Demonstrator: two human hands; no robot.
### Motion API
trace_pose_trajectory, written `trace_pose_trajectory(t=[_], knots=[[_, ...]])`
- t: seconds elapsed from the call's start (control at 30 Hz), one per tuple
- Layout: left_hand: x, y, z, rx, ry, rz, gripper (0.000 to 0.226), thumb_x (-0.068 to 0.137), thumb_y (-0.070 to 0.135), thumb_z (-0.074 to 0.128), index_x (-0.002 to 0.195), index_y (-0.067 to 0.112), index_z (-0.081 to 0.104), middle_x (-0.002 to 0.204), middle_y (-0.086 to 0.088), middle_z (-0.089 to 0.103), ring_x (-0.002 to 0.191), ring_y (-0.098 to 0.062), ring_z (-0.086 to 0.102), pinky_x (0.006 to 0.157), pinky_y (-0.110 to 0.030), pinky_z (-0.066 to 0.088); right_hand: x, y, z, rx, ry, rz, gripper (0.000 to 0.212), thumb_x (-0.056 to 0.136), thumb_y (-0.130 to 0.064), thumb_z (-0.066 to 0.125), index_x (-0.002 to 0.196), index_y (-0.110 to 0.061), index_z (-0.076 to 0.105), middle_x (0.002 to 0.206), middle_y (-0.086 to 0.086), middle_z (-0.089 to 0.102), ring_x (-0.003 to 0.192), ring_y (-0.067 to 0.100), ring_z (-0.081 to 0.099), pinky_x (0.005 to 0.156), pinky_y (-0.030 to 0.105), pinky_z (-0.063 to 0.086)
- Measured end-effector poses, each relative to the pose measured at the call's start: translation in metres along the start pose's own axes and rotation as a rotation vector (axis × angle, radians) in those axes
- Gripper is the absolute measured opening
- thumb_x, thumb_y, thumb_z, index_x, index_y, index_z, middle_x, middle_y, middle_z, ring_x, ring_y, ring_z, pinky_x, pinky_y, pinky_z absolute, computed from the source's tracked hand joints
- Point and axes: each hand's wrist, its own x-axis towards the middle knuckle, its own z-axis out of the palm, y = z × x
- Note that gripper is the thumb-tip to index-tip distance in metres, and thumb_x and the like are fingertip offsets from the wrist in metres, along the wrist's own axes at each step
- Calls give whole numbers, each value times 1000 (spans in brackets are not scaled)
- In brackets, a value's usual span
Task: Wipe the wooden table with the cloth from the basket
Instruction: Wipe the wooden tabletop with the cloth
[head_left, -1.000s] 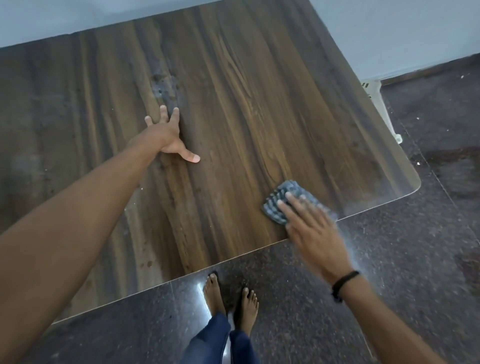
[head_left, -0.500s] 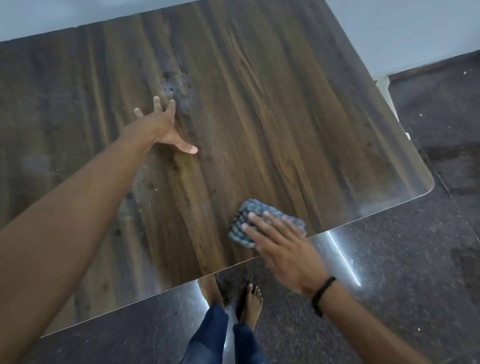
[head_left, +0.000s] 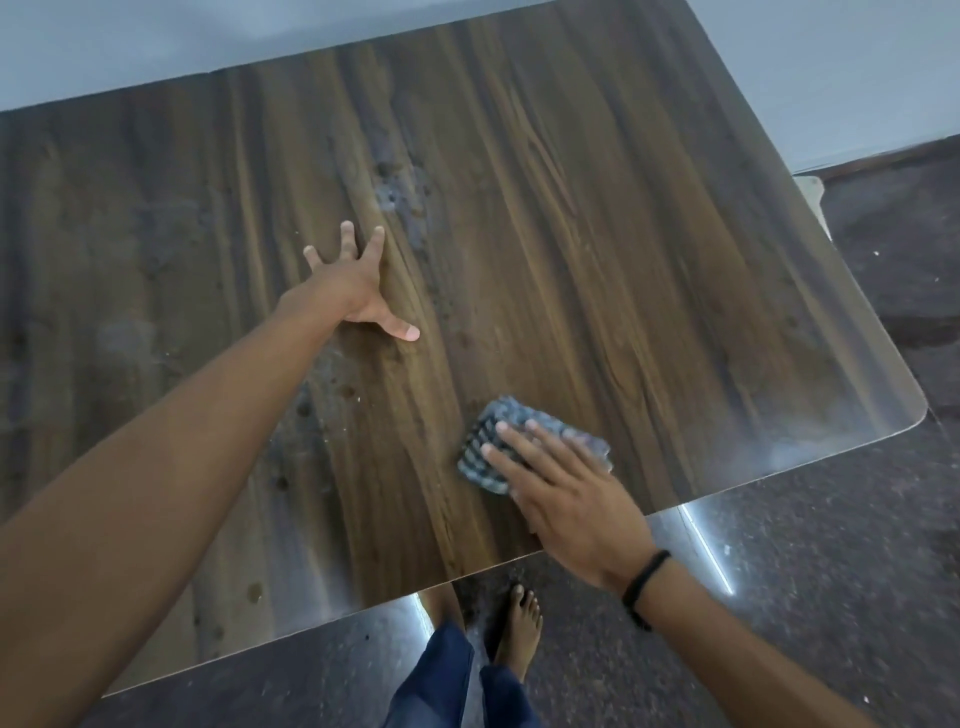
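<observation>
cloth (head_left: 524, 447) on table (head_left: 597, 234) near its front edge, right hand (head_left: 566, 499) on cloth, left hand (head_left: 353, 286) left of it

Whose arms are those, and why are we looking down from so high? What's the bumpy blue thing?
There is no machine here. A person wears a camera on their head, so you look down at their own two arms. The left hand rests on the wooden table, fingers spread. The right hand presses straight fingers on a blue-grey cloth near the front edge, to wipe. Neither hand grips anything. Dull smudges show farther up the table. Below the edge is the person's bare foot on the dark floor.
</observation>
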Motion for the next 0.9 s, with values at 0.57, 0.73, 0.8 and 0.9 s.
trace_pose_trajectory(t=[0.57,0.73,0.8,0.9], knots=[[55,-28,-48,21,64,-10,151,53,59,88,153,37,-22,161,1,-31,145,-48,-19,118,-64,6,121,52,-22,32,93,123,52,105,-34,29,157,-35,24,166,-7,18,153,19,14,123,50,17],[58,-29,-48,2,54,14,150,54,57,90,153,38,-22,160,3,-32,146,-47,-19,116,-67,10,144,21,-10,1,11,-68,53,105,-32,31,157,-32,24,166,-5,18,153,20,16,124,48,15],[58,-32,-48,-7,60,18,150,54,57,90,152,39,-21,160,4,-32,146,-46,-19,116,-68,11,165,53,-18,-45,64,-99,54,103,-29,35,156,-28,29,165,-1,23,151,24,25,122,46,19],[58,-32,-48,-30,52,47,149,55,55,90,153,39,-21,160,4,-33,146,-46,-20,115,-69,12,200,59,-34,69,155,464,53,103,-30,33,156,-29,29,165,0,23,152,26,21,122,49,18]])
